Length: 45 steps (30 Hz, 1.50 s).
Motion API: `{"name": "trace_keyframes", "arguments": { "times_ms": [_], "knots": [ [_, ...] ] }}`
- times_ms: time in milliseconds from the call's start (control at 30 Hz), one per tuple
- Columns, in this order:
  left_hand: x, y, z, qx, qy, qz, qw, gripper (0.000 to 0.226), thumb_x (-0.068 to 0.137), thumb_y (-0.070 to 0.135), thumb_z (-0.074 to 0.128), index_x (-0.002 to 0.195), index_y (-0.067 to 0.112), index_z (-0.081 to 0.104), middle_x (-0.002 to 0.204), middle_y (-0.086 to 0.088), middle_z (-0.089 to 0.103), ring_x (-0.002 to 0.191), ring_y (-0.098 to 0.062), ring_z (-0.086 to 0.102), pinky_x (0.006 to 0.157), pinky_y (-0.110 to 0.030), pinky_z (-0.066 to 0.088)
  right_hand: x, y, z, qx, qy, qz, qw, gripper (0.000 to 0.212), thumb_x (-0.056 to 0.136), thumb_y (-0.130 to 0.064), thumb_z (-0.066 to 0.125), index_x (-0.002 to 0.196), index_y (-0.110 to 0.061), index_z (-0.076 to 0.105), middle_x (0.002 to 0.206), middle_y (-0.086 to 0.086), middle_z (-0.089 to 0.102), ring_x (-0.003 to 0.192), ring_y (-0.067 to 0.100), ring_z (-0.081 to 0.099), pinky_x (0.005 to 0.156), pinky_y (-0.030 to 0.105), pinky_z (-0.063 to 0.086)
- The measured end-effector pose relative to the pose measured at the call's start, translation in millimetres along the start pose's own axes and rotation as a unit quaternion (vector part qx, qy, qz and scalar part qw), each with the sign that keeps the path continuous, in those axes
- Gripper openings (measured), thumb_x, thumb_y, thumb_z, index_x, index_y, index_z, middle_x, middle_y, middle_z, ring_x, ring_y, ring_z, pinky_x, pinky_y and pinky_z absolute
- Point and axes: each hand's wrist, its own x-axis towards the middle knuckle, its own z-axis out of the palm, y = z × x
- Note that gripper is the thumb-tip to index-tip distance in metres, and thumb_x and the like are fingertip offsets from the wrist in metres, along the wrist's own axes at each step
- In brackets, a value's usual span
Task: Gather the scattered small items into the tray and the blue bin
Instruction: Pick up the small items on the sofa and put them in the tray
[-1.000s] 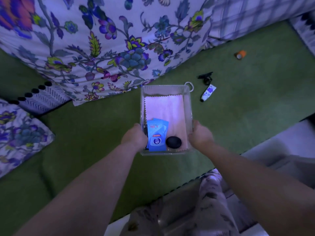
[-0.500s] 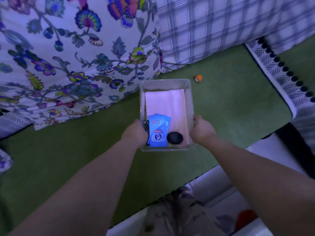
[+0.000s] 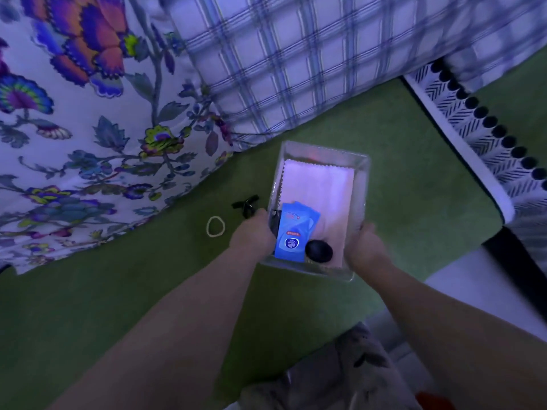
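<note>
Tray gripped at both sides, small items inside and beside it

Floral fabric (image 3: 74, 128) fills the upper left of the frame, and plaid fabric (image 3: 296, 63) takes the upper centre. Both lie on a green surface (image 3: 118, 291). Left of centre on the green, a pale loop-shaped hair tie (image 3: 215, 226) lies flat. Just to its upper right is a small black clip (image 3: 245, 205), close to the tray's left wall.

The left hand (image 3: 253, 236) curls its fingers over the left wall of the clear tray (image 3: 362, 184), near the lower corner. Whether the tray rests on the green surface or is lifted off it cannot be told.

A pink cloth (image 3: 322, 184) lines the tray's floor. On the cloth, toward the lower left, lie overlapping blue sachets (image 3: 293, 232) with a round emblem. A dark item sits between them and the left wall, too dim to identify. A black oval object (image 3: 319, 251) lies just right of the sachets, at the lower edge.

The right hand (image 3: 365, 247) clasps the tray's right wall near its lower corner. At the far right, a patterned trim with black pompoms (image 3: 461, 113) runs diagonally.
</note>
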Motion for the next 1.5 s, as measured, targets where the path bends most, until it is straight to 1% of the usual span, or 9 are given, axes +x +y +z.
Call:
{"name": "trace_keyframes", "arguments": {
  "times_ms": [167, 367, 567, 700, 833, 1033, 1167, 1333, 1500],
  "knots": [
    [59, 72, 23, -0.001, -0.010, -0.006, 1.000, 0.027, 0.091, 0.021, 0.047, 0.115, 0.010, 0.049, 0.121, -0.015, 0.061, 0.112, -0.034, 0.058, 0.092, -0.038, 0.047, 68, 27, -38, -0.015, -0.013, 0.020, 1.000, 0.041, 0.088, -0.003, 0.051, 0.125, 0.002, 0.033, 0.122, 0.026, 0.056, 0.115, 0.040, 0.056, 0.091, 0.041, 0.044],
    [114, 125, 47, -0.008, -0.006, 0.021, 1.000, 0.022, 0.091, 0.022, 0.049, 0.110, 0.012, 0.050, 0.113, -0.012, 0.062, 0.103, -0.033, 0.059, 0.085, -0.038, 0.049, 136, 43, -65, -0.010, 0.029, 0.026, 0.999, 0.040, 0.086, -0.001, 0.053, 0.122, 0.000, 0.036, 0.117, 0.025, 0.059, 0.110, 0.040, 0.058, 0.085, 0.040, 0.045],
    [149, 125, 51, -0.050, -0.017, -0.004, 0.999, 0.034, 0.097, 0.030, 0.045, 0.123, 0.008, 0.050, 0.125, -0.017, 0.060, 0.114, -0.033, 0.057, 0.094, -0.037, 0.046, 155, 45, -55, 0.009, 0.022, 0.038, 0.999, 0.040, 0.087, 0.002, 0.051, 0.123, 0.001, 0.035, 0.119, 0.025, 0.058, 0.112, 0.039, 0.057, 0.084, 0.038, 0.044],
    [174, 124, 35, -0.041, 0.059, -0.023, 0.997, 0.043, 0.100, 0.028, 0.042, 0.136, 0.004, 0.040, 0.135, -0.022, 0.052, 0.125, -0.037, 0.049, 0.101, -0.036, 0.039, 159, 49, -47, 0.017, 0.021, 0.048, 0.998, 0.037, 0.087, -0.001, 0.048, 0.121, -0.001, 0.034, 0.117, 0.025, 0.059, 0.109, 0.040, 0.058, 0.084, 0.040, 0.045],
    [202, 130, 28, -0.016, 0.077, 0.003, 0.997, 0.049, 0.098, 0.022, 0.047, 0.144, 0.011, 0.032, 0.137, -0.019, 0.052, 0.126, -0.036, 0.049, 0.102, -0.036, 0.040, 165, 56, -39, 0.019, 0.047, 0.037, 0.998, 0.037, 0.083, 0.001, 0.044, 0.119, -0.005, 0.035, 0.105, 0.022, 0.064, 0.096, 0.039, 0.062, 0.073, 0.036, 0.042],
    [238, 137, 31, 0.041, 0.072, 0.052, 0.995, 0.053, 0.095, 0.018, 0.050, 0.145, 0.015, 0.035, 0.135, -0.021, 0.052, 0.125, -0.037, 0.049, 0.104, -0.035, 0.040, 175, 55, -30, 0.020, 0.074, -0.006, 0.997, 0.038, 0.084, -0.004, 0.046, 0.121, -0.008, 0.039, 0.101, 0.018, 0.066, 0.091, 0.038, 0.063, 0.072, 0.035, 0.043],
    [250, 131, 40, 0.059, 0.068, 0.068, 0.994, 0.039, 0.091, 0.015, 0.053, 0.131, 0.013, 0.053, 0.129, -0.020, 0.057, 0.120, -0.036, 0.052, 0.101, -0.032, 0.043, 180, 59, -24, 0.015, 0.096, -0.016, 0.995, 0.039, 0.085, -0.005, 0.044, 0.123, -0.008, 0.037, 0.098, 0.017, 0.066, 0.087, 0.038, 0.063, 0.067, 0.035, 0.040],
    [242, 120, 41, 0.006, 0.105, 0.011, 0.994, 0.036, 0.089, 0.010, 0.055, 0.125, 0.008, 0.050, 0.123, -0.015, 0.060, 0.115, -0.034, 0.056, 0.093, -0.036, 0.046, 180, 59, -17, 0.004, 0.105, -0.006, 0.994, 0.038, 0.086, -0.006, 0.042, 0.124, -0.008, 0.036, 0.101, 0.019, 0.064, 0.089, 0.039, 0.062, 0.066, 0.033, 0.036],
    [216, 107, 29, -0.012, 0.142, -0.017, 0.990, 0.042, 0.090, 0.023, 0.058, 0.128, 0.011, 0.045, 0.127, -0.013, 0.059, 0.119, -0.034, 0.052, 0.096, -0.038, 0.044, 176, 55, -23, 0.006, 0.079, 0.005, 0.997, 0.038, 0.085, -0.003, 0.043, 0.122, -0.009, 0.036, 0.102, 0.020, 0.065, 0.092, 0.039, 0.062, 0.068, 0.033, 0.038]
  ]
}}
